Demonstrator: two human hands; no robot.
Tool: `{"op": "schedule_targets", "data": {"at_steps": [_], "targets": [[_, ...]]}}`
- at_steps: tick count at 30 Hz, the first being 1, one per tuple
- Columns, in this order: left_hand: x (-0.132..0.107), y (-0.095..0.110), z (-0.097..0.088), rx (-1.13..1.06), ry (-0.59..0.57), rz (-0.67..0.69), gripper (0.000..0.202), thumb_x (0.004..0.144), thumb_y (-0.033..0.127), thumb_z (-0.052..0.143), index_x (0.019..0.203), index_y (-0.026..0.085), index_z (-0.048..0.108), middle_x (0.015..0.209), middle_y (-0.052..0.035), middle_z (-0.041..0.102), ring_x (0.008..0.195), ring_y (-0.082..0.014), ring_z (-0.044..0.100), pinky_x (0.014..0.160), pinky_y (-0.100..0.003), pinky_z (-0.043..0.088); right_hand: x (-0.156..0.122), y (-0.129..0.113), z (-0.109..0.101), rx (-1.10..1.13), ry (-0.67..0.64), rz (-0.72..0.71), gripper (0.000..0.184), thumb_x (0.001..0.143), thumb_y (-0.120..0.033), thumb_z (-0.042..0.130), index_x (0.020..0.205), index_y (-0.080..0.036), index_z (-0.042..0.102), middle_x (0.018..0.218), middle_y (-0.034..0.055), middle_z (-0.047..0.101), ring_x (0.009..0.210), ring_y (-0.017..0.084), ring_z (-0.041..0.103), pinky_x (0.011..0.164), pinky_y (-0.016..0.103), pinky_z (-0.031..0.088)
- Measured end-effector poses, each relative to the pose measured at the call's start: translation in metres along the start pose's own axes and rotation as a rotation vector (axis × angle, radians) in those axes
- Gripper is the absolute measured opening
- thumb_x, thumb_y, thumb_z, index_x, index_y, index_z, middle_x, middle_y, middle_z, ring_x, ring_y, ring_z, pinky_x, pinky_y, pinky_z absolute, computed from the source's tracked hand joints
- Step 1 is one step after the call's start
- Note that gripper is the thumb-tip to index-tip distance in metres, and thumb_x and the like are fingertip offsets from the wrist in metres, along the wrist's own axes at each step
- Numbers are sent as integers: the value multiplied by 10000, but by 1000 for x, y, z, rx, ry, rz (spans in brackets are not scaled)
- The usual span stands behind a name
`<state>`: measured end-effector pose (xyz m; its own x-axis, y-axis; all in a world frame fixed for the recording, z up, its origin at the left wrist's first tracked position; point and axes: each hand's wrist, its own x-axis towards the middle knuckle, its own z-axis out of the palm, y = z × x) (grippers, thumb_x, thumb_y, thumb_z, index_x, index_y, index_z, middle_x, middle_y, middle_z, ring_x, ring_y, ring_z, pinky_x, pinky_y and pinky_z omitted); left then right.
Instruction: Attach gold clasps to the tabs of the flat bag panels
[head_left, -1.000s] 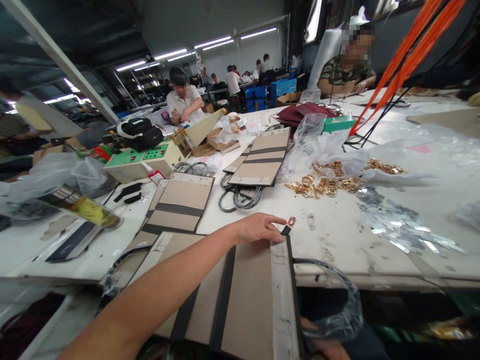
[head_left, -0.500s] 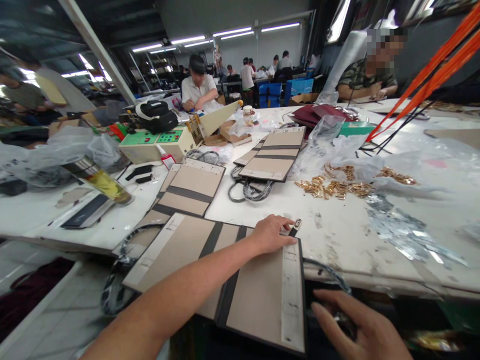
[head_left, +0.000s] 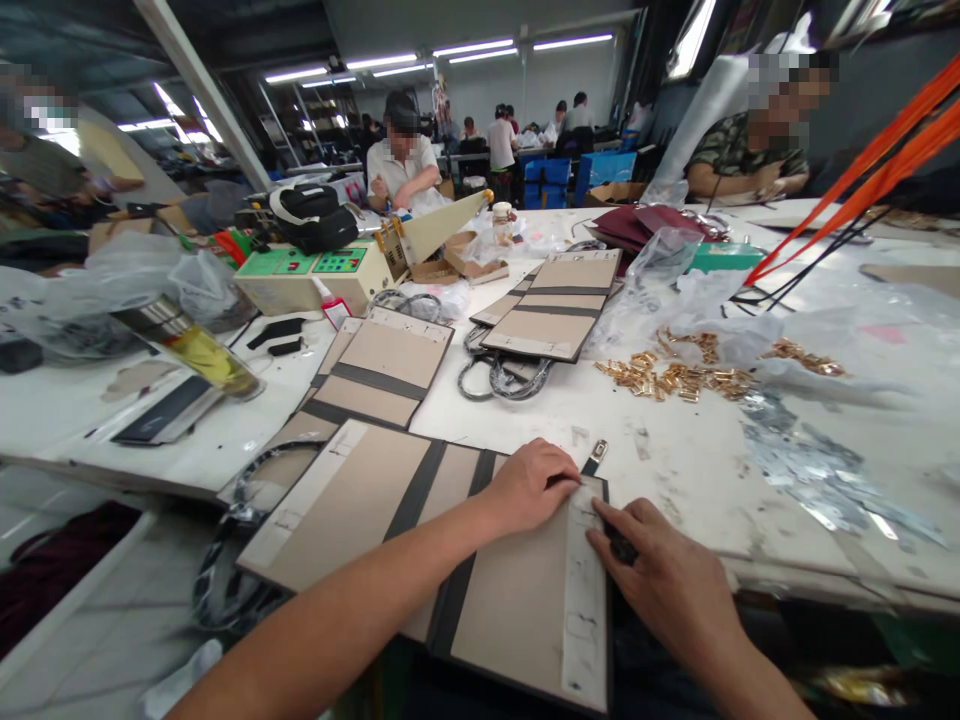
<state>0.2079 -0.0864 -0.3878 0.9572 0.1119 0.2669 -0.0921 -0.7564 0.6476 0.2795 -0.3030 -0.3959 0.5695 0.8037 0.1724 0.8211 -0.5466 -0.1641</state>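
Note:
A flat, beige-backed bag body [head_left: 517, 600] with black bands lies before me, overhanging the table's front edge. A white strip [head_left: 581, 610] with dark marks runs down its right side. My left hand [head_left: 534, 485] rests at the strip's top end, fingers curled and pressed together; whatever they pinch is hidden. Just beyond the fingertips a dark tab with a gold-coloured fitting [head_left: 598, 455] sticks out. My right hand [head_left: 671, 560] is closed beside the strip, thumb and forefinger at its edge. Something dark, mostly covered, shows inside that hand; I cannot make out its kind.
Similar bag bodies [head_left: 390, 355] with wrapped handles [head_left: 521, 378] lie farther back. Gold-coloured fittings [head_left: 675, 378] and thin metal plates [head_left: 817, 470] are heaped on the right. Leftward are a bottle [head_left: 199, 355] and a green-panelled machine [head_left: 315, 275]. Co-workers [head_left: 405, 160] sit beyond.
My right hand has come up and left from below the table edge to the white strip. My left hand has drawn back slightly from the tab, its fingers now curled.

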Motion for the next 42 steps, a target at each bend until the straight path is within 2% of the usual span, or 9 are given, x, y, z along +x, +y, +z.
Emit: {"op": "schedule_targets", "data": {"at_steps": [6, 10, 14, 19, 22, 26, 33, 42], "targets": [[-33, 9, -3, 192, 40, 124, 259, 995, 262, 679, 1241, 216, 744, 1385, -63, 706, 1267, -276, 574, 1136, -490, 422, -3, -1, 0, 24, -14, 18, 336, 1021, -442, 584, 1325, -352, 696, 980, -6, 713, 718, 187, 753, 526, 296, 444], [-41, 10, 3, 169, 61, 95, 269, 970, 275, 723, 1230, 213, 750, 1359, -63, 719, 1252, -266, 585, 1127, -484, 452, -5, -3, 1, 36, -25, 6, 331, 1020, -451, 573, 1308, -346, 698, 1015, -2, 725, 721, 184, 752, 528, 295, 461], [-40, 7, 3, 156, 26, 56, 275, 963, 295, 743, 1232, 233, 751, 1363, -49, 723, 1243, -260, 604, 1121, -493, 458, -3, -3, 2, 25, -14, 13, 320, 1011, -456, 592, 1288, -342, 707, 1026, -9, 730, 727, 190, 760, 524, 305, 481], [-52, 14, 2, 304, -3, 18, 334, 1014, 339, 671, 1330, 233, 694, 1498, -39, 638, 1379, -294, 531, 1247, -594, 308, -5, 1, 8, 15, 0, -27, 330, 1021, -473, 572, 1304, -364, 700, 1040, -17, 733, 676, 176, 755, 496, 301, 474], [-62, 20, 4, 379, -30, 34, 414, 1045, 338, 611, 1435, 197, 611, 1545, -62, 594, 1433, -297, 489, 1279, -576, 264, -8, 1, 9, 5, -3, -55, 353, 1028, -460, 560, 1342, -346, 677, 1062, -10, 729, 674, 173, 751, 496, 300, 483], [-69, 24, 7, 411, -71, 37, 459, 1061, 307, 569, 1501, 176, 541, 1574, -70, 562, 1438, -286, 477, 1274, -521, 284, -8, -1, 7, -13, -8, -52, 348, 1036, -444, 550, 1337, -319, 674, 1078, 2, 726, 697, 184, 755, 516, 306, 503], [-66, 25, 1, 321, -97, -20, 495, 1021, 310, 643, 1493, 197, 547, 1560, -52, 574, 1396, -266, 486, 1214, -479, 384, -12, -7, 5, -39, -14, -15, 392, 1017, -434, 603, 1387, -312, 647, 1106, 9, 717, 663, 180, 741, 483, 303, 464], [-63, 24, 2, 312, -135, -54, 525, 1015, 294, 650, 1517, 220, 521, 1566, -47, 560, 1410, -262, 457, 1214, -484, 386, -8, -12, -3, -27, -88, 51, 413, 1020, -437, 599, 1416, -323, 631, 1120, 9, 704, 680, 198, 739, 492, 315, 426]]}}
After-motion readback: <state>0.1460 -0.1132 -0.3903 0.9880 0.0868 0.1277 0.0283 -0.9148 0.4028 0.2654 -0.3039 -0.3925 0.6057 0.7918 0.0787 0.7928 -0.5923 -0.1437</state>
